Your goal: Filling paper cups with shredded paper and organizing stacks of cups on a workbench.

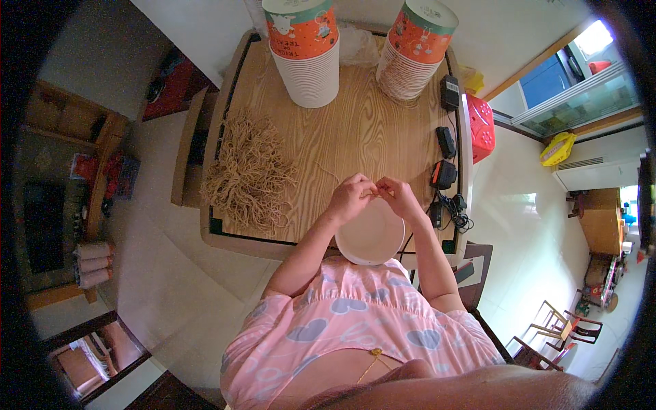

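A thin cord (375, 193) is being pinched between the left hand (350, 197) and right hand (400, 197), fingers closed, above a paper cup (370, 236) at 6 o'clock; judged light, limp, best gripped near its end.

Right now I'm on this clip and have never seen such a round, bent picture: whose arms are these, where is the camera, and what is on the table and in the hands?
There is no machine here. The one picture comes from a wide fisheye camera worn on a person's head, looking down, which is why straight edges bend near the rim. The arms rising from the lower edge are that person's own. The left hand and right hand meet above a white paper bowl at the near edge of the wooden table; they seem to pinch something thin between the fingertips, too small to tell. A single thin string lies on the wood close by. To the left lies a heap of tan strings. At the far end stand two tall stacks of paper bowls, and along the right edge lie black chargers with cables.
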